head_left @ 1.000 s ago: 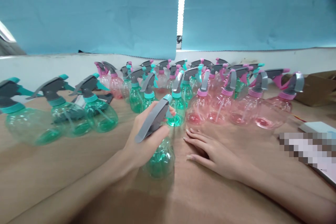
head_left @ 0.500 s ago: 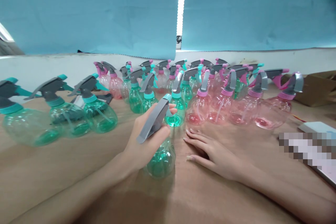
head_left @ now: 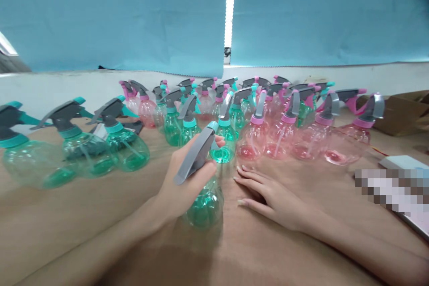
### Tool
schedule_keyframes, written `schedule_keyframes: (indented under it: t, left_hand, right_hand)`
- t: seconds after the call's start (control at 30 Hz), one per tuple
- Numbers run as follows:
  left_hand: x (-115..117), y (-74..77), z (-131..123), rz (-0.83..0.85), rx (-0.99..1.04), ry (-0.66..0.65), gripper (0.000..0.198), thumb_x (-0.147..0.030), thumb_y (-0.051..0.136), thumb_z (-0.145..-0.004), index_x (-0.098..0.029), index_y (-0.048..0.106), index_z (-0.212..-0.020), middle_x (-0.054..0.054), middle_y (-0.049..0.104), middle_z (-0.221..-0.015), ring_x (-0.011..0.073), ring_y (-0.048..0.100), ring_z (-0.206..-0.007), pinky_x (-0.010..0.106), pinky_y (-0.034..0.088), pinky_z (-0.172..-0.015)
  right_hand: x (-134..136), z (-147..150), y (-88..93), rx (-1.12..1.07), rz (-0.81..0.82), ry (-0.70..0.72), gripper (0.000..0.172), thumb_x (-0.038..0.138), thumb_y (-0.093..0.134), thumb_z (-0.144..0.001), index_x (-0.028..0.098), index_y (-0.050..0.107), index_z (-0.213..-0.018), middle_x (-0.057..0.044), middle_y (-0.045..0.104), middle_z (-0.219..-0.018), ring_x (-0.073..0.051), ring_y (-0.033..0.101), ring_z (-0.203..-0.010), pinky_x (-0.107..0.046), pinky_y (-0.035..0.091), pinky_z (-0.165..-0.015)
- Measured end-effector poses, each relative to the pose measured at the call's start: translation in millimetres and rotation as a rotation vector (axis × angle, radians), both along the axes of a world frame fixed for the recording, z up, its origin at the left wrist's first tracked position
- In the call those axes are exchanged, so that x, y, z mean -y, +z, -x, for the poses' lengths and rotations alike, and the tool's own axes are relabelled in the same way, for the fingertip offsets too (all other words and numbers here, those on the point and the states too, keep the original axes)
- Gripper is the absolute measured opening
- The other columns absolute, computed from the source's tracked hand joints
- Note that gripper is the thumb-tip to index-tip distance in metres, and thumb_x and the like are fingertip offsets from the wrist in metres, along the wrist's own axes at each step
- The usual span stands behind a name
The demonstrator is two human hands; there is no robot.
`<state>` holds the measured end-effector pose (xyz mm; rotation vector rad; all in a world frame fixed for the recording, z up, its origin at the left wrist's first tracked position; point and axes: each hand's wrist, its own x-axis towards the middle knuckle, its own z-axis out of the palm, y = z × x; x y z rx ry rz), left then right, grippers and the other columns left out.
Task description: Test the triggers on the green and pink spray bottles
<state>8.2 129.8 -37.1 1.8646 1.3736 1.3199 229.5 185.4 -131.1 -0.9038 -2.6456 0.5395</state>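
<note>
My left hand (head_left: 182, 183) is wrapped round the neck of a green spray bottle (head_left: 205, 203) with a grey trigger head (head_left: 196, 152). The bottle stands upright on the brown table (head_left: 100, 214) right in front of me. My right hand (head_left: 268, 192) lies flat on the table just to the right of that bottle, fingers stretched out and slightly apart, holding nothing. Directly behind both hands stand a green bottle (head_left: 224, 145) and a pink bottle (head_left: 252, 140).
Several green spray bottles (head_left: 129, 149) stand at the left and several pink ones (head_left: 335, 143) at the right, with more packed behind. A brown cardboard box (head_left: 402, 116) sits at far right. A white flat object (head_left: 402, 163) lies near the right edge. Blue curtains hang behind.
</note>
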Motion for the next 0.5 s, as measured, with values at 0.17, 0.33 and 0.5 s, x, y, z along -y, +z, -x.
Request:
schedule_keyframes:
  t: [0.17,0.33,0.5]
  left_hand:
    - [-0.1,0.3,-0.5,0.004,0.011,-0.009,0.032,-0.016,0.052,-0.078,-0.024,0.058,-0.108,-0.001,0.062,-0.085,0.0166,0.058,-0.070,0.030,0.049,-0.066]
    - [-0.2,-0.2,-1.2,0.018,0.023,-0.012,0.032,-0.016,0.052,-0.077,-0.024,0.058,-0.108,0.000,0.064,-0.089,0.0183,0.061,-0.076,0.031,0.050,-0.068]
    - [-0.6,-0.9,-1.2,0.015,0.026,-0.008,0.033,-0.018,0.053,-0.077,-0.023,0.058,-0.109,0.003,0.066,-0.100,0.0186,0.062,-0.079,0.032,0.051,-0.069]
  right_hand:
    - [0.3,0.0,0.2,-0.023,0.000,-0.001,0.059,0.056,0.045,-0.092,0.022,0.045,-0.141,-0.009,0.043,-0.147,-0.028,0.036,-0.137,-0.050,0.034,-0.110]
    - [0.7,0.1,0.4,-0.021,0.004,-0.002,0.060,0.056,0.045,-0.092,0.021,0.045,-0.141,-0.010,0.043,-0.147,-0.029,0.036,-0.137,-0.050,0.034,-0.111]
    - [0.6,-0.3,-1.3,-0.047,0.004,-0.002,0.058,0.055,0.047,-0.092,0.025,0.045,-0.141,-0.008,0.044,-0.147,-0.029,0.036,-0.137,-0.050,0.034,-0.110]
